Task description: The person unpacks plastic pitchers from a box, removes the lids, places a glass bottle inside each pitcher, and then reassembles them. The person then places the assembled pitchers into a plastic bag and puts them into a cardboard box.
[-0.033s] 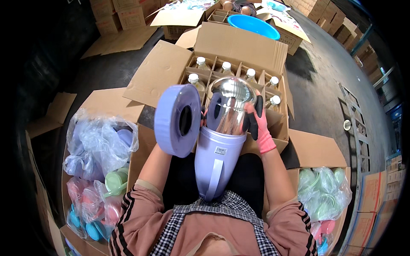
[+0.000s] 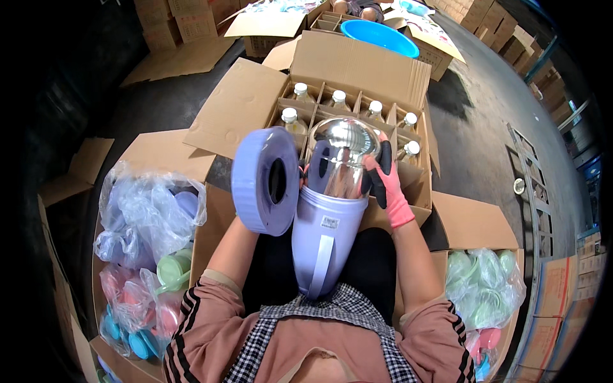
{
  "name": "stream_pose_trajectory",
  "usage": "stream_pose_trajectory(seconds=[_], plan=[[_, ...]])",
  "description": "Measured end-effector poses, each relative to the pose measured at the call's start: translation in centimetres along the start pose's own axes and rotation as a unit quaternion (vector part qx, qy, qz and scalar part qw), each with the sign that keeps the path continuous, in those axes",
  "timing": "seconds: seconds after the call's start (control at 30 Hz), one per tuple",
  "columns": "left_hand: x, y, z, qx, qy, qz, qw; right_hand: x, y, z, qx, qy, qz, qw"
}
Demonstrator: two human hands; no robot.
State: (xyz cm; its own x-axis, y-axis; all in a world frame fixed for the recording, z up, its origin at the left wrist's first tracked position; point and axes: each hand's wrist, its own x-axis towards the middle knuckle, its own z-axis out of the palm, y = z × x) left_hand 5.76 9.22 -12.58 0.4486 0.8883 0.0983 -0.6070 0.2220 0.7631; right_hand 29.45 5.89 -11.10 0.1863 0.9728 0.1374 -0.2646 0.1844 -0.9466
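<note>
At the lower centre of the frame, a lilac vacuum-flask casing [image 2: 325, 249] leans with its lower end against the checked apron [image 2: 345, 306], between the thighs, probably so that the lap steadies it. Its threaded mouth faces up and away, and a silvered glass liner [image 2: 345, 137] stands dome-up at the mouth, its lower end behind the near rim.

The right hand [image 2: 396, 191], in a pink glove with black fingers, is curled partway round the liner's right side, thumb in front; so broad a hold likely suits smooth, thin glass. The left hand [image 2: 302, 175] is mostly hidden behind a tilted lilac flask ring [image 2: 246, 185], so I cannot tell how far its fingers close; it seems to support the ring.

The ring's edge sits just beside the liner, leaving a narrow gap there. At left and right, open cartons of bagged plastic parts [image 2: 143, 217] hem in the elbows. Beyond the hands, the partitioned carton [image 2: 418, 191] of white-capped bottles [image 2: 290, 118] backs the liner closely; more room lies above it and toward the grey floor [image 2: 485, 140] at upper right. Farther off is a blue basin [image 2: 380, 38].
</note>
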Motion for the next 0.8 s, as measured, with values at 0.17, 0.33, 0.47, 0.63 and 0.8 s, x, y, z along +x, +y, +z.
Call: stream_pose_trajectory(seconds=[0.17,0.33,0.47,0.63,0.8], plan=[[-0.1,-1.1,-0.6,-0.131,-0.104,0.038,0.985,-0.8,-1.0,-0.5,-0.357,-0.121,-0.006,0.926],[-2.1,-0.6,1.0,-0.297,-0.036,-0.11,0.948,0.1,-4.4,1.3,-0.511,-0.324,0.203,0.77],[-3.0,-0.8,1.1,-0.103,-0.101,-0.037,0.989,-1.3,-4.3,3.3,-0.576,-0.412,0.214,0.673],[-4.4,-0.7,1.1,0.096,-0.099,0.009,0.99,-5.0,-2.5,1.2,-0.443,-0.328,0.138,0.823],[0.5,1.2,0.2,0.011,0.16,0.15,0.976,-2.2,-1.1,-1.2,0.005,-0.025,0.076,0.997]])
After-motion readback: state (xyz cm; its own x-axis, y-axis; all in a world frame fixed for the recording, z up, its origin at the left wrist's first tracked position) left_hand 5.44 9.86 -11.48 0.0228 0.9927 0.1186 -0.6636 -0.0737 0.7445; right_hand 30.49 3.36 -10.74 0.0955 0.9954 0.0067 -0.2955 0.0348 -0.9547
